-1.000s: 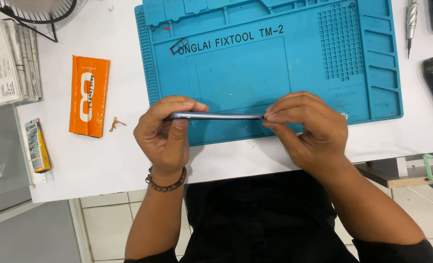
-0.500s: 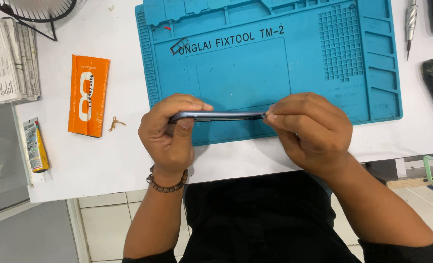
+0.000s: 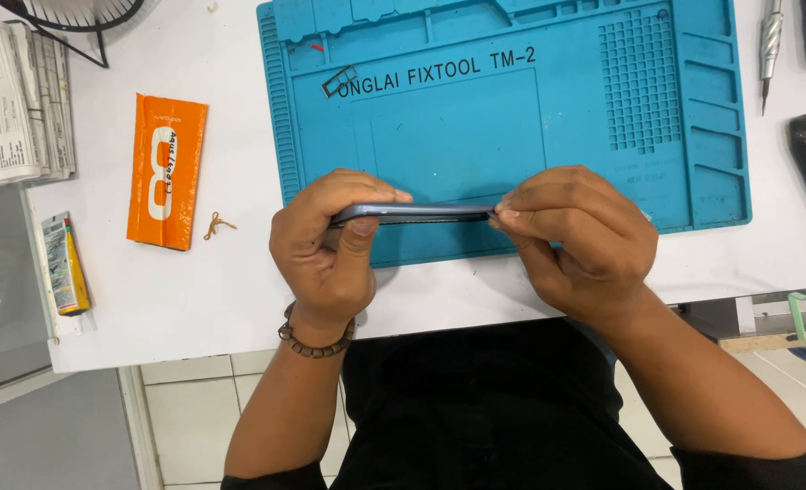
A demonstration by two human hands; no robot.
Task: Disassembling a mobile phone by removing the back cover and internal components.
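Left hand (image 3: pixel 330 249) gripping thin dark phone (image 3: pixel 412 214) edge-on, right hand (image 3: pixel 575 240) pinching its other end, above blue mat (image 3: pixel 512 118)

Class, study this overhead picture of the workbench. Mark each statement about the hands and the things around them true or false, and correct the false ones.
1. Both hands hold a thin dark phone edge-on above the blue mat. True.
2. The left hand wears a beaded bracelet at the wrist. True.
3. The orange packet lies on the blue mat. False: it lies on the white table, left of the mat.
4. The right hand rests flat on the table. False: its fingertips pinch the phone's right end.
5. A metal screwdriver lies right of the mat. True.
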